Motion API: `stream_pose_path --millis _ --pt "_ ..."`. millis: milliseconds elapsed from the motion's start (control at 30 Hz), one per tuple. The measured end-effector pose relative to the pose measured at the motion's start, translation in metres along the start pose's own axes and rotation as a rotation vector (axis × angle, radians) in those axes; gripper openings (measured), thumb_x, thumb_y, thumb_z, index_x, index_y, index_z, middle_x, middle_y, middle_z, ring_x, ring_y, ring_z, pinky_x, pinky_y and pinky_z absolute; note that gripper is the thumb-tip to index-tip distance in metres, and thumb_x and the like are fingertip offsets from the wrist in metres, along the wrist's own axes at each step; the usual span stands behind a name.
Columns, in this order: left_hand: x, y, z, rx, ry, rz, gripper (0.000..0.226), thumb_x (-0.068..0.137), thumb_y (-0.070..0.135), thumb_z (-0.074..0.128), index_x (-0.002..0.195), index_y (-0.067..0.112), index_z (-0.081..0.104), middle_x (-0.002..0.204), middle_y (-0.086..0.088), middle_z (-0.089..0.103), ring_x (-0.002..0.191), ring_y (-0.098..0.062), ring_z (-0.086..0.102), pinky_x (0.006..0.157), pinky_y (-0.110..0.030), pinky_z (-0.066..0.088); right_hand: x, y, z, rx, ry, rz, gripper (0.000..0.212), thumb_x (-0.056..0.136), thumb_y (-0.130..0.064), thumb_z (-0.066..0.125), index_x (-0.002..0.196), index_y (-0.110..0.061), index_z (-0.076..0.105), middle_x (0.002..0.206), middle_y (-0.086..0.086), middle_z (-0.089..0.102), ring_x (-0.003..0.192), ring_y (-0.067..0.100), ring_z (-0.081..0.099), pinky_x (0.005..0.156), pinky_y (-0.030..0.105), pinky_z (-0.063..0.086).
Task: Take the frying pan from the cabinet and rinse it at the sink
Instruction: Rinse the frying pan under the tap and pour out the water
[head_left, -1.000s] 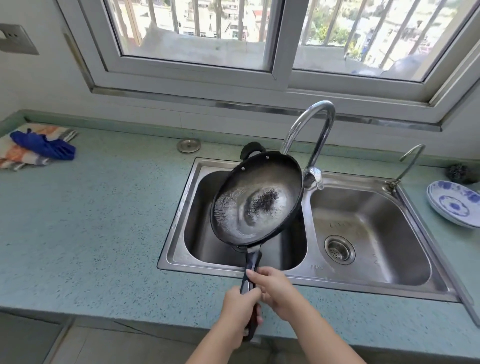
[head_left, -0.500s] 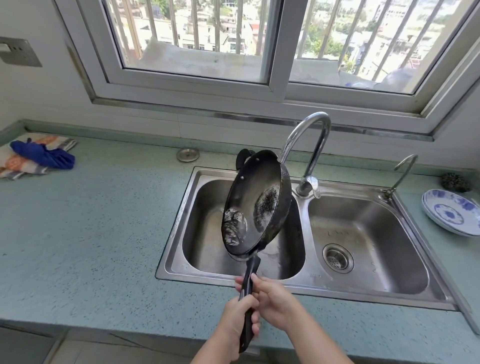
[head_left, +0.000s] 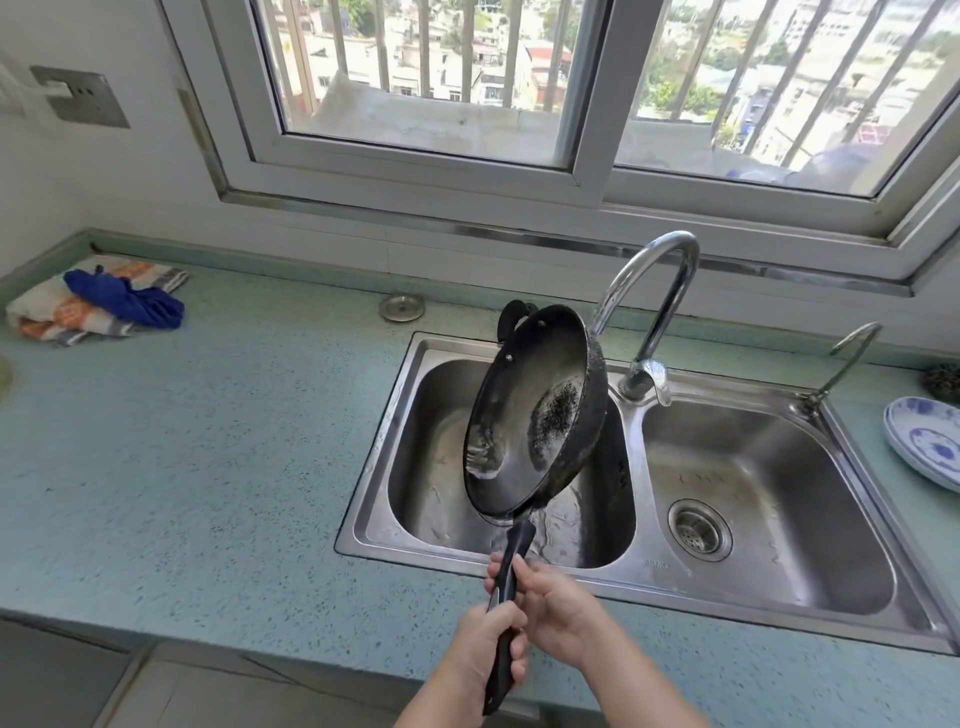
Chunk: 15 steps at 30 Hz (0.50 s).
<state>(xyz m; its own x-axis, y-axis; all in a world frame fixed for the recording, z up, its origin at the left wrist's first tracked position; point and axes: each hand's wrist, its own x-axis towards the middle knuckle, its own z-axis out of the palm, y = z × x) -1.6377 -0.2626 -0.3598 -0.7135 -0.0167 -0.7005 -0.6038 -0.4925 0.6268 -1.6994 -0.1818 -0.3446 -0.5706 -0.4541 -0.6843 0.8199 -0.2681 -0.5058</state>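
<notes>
**Both hands grip the pan handle over the left basin**

The fingers of the left hand are clenched around the lower part of the black handle, and the right hand wraps it just above, thumb across the top. The two hands touch each other. From them the handle rises to the frying pan, which is tilted steeply on its side, its open face turned left, above the left basin of the steel double sink. A little water pools at the pan's lowered edge, and a dark scorched patch marks its middle. The curved faucet arches just behind the pan's rim. Left on the blue-green counter lies a folded cloth.
</notes>
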Motion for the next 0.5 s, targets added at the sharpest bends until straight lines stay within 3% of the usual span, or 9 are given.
stream_pose_path --millis 133,500 --pt "0.0033 -0.0022 -0.0038 -0.018 -0.028 -0.001 0.016 0.054 0.009 0.049 0.068 0.007 0.041 0.035 -0.005 0.037 0.021 -0.014 0.033 0.03 -0.01 0.026 -0.0005 0.0009 0.0036 -0.039 0.034 -0.011 0.018 0.096 -0.006 0.042 0.089 0.001 0.057 0.071 0.011 0.065 0.069 0.021 0.061 0.061 0.029 0.055" --pt "0.0013 -0.0057 0.0001 -0.086 -0.126 -0.044 0.016 0.057 0.017 0.05 0.05 0.011 0.037 0.031 0.002 0.033 0.021 -0.01 0.032 0.028 -0.011 0.022 -0.0019 -0.0027 0.0028 -0.245 0.091 -0.075 0.012 0.095 -0.007 0.045 0.093 0.001 0.055 0.079 0.011 0.064 0.069 0.019 0.063 0.066 0.026 0.052"
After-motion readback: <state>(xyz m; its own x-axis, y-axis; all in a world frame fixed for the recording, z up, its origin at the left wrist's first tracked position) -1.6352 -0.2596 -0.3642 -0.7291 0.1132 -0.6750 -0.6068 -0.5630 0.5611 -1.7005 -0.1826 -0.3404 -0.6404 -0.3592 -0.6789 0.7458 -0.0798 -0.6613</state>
